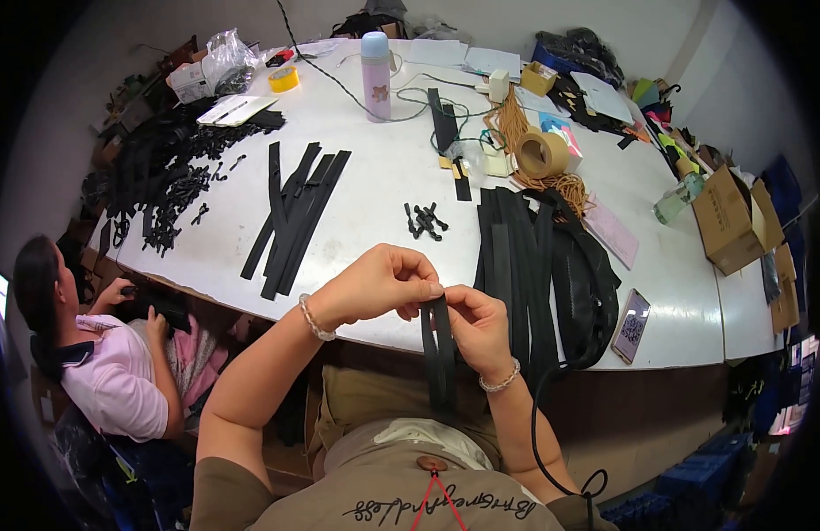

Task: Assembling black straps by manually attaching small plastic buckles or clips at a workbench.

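Observation:
A long black zipper (439,358) hangs down over the table's front edge, its top end pinched between my two hands. The thumb and fingertips of my left hand (385,285) close on that end from the left. Right beside them, my right hand (482,329) grips the same end, fingers pressed together. Whether a small part sits between the fingertips is hidden. Just beyond my hands lies a small heap of black zipper pulls (424,221). Several black zippers (297,217) lie crossed on the left, and a bundle of black strips (500,265) hangs over the edge at my right.
A black bag (587,292) and a phone (633,326) lie at the right. More black pulls (176,190) are heaped far left. Behind stand a bottle (375,80), tape rolls (543,155) and cords. A co-worker (118,354) sits at the left. A cardboard box (733,221) stands far right.

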`<state>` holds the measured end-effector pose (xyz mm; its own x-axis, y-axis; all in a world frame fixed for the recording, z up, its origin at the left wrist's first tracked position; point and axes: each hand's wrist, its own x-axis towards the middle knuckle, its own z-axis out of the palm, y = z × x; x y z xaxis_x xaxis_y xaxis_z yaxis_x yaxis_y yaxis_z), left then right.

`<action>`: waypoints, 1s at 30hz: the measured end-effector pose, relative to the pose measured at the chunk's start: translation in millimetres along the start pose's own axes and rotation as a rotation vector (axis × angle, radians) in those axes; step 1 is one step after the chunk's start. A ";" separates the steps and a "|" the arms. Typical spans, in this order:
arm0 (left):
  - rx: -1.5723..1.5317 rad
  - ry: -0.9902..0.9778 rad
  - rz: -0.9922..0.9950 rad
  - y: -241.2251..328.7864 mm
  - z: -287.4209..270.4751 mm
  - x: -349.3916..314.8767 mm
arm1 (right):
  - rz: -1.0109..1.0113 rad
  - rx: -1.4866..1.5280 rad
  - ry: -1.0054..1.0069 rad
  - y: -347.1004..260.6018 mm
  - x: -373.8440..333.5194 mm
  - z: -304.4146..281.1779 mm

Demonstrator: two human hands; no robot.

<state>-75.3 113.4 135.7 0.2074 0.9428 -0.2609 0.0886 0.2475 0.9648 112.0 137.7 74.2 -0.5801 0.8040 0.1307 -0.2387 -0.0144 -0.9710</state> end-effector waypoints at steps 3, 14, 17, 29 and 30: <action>-0.145 -0.066 0.038 -6.3 -0.6 3.0 | -0.038 0.021 -0.028 -1.1 0.3 -1.0; -0.333 -0.024 0.140 -20.9 12.0 -5.8 | -0.048 0.177 0.032 -4.8 -10.7 17.3; -0.444 0.062 0.097 -31.8 4.7 -1.5 | -0.189 -0.074 0.028 3.0 -19.6 20.3; -0.435 -0.041 0.037 -35.1 25.5 -14.4 | 0.032 0.282 0.071 17.0 -41.5 16.4; -0.432 0.005 0.049 -36.6 28.6 -14.7 | 0.074 0.319 0.074 19.7 -42.6 15.0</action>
<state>-53.7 84.1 103.3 0.1963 0.9567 -0.2151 -0.3370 0.2718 0.9014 120.3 94.2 52.5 -0.5493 0.8349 0.0358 -0.4365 -0.2501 -0.8642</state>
